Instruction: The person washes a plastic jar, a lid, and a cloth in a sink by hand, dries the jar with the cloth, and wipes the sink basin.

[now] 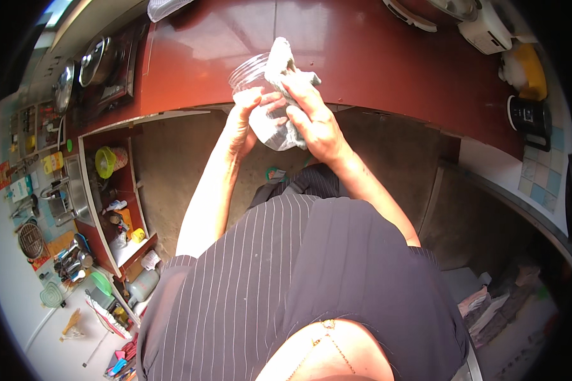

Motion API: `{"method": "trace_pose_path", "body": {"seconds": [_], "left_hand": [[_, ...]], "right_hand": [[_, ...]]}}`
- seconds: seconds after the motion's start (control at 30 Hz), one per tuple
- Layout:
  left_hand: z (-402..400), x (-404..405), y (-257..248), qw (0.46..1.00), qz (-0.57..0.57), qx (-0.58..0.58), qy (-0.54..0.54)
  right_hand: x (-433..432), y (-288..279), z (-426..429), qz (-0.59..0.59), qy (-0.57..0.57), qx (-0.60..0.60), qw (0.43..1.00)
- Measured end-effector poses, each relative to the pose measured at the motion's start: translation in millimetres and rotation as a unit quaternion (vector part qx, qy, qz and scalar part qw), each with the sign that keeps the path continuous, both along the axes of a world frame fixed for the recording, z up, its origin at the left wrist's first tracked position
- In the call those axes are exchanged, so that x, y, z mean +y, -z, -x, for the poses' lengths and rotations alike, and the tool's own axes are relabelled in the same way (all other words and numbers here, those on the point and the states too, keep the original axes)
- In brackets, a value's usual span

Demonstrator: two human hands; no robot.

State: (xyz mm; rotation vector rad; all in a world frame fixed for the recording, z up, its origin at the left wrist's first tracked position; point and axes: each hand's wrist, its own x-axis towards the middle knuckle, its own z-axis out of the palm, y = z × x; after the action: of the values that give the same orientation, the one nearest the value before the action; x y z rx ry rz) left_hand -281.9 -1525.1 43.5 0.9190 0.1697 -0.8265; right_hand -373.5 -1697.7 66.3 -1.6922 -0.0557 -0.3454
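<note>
A clear jar with a ridged, threaded mouth (249,75) is held tilted in front of me, above the near edge of the red countertop (362,71). My left hand (244,116) grips its left side, the thumb near the neck. On the jar's right side, my right hand (318,121) presses a pale grey-green cloth (280,62), which bunches up past the fingers and also hangs lower along the glass. Some fingers show through the clear wall. Part of the jar is hidden by the cloth and both hands.
At the left, lidded pots (94,62) stand on a stove, with a sink (78,190) beyond an open cabinet (112,185). On the right of the counter are a black mug-like container (529,119), a yellow container (534,71) and a white appliance (485,28).
</note>
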Motion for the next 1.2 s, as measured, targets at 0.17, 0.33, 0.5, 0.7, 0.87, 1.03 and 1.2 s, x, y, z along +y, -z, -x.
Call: {"method": "trace_pose_path", "body": {"seconds": [0.17,0.33,0.5,0.7,0.87,1.03,1.2], "left_hand": [[26.7,63.1,-28.9,0.998,-0.029,-0.035,-0.052],[19.3,154.1,-12.7,0.987,0.044,-0.048,-0.148],[41.9,180.9,-41.2,0.969,-0.107,-0.165,-0.148],[33.5,221.8,-30.2,0.954,-0.136,-0.060,-0.261],[34.4,238.7,-10.3,0.961,-0.091,-0.081,-0.249],[30.9,214.9,-37.6,0.947,-0.141,-0.066,-0.282],[11.7,234.4,-52.1,0.938,-0.019,-0.180,-0.296]], "right_hand": [[61.1,-33.7,-67.5,-0.054,-0.085,0.105,0.989],[153.4,-34.0,-0.9,0.132,-0.076,-0.079,0.985],[188.5,-24.3,-25.6,0.179,-0.104,-0.080,0.975],[229.4,-34.6,-31.4,0.194,-0.115,-0.153,0.962],[229.6,-36.8,-37.4,0.197,-0.162,-0.154,0.955],[232.9,-53.9,-105.5,0.111,-0.199,-0.049,0.972],[222.3,-52.9,-47.5,0.179,-0.199,-0.180,0.946]]}}
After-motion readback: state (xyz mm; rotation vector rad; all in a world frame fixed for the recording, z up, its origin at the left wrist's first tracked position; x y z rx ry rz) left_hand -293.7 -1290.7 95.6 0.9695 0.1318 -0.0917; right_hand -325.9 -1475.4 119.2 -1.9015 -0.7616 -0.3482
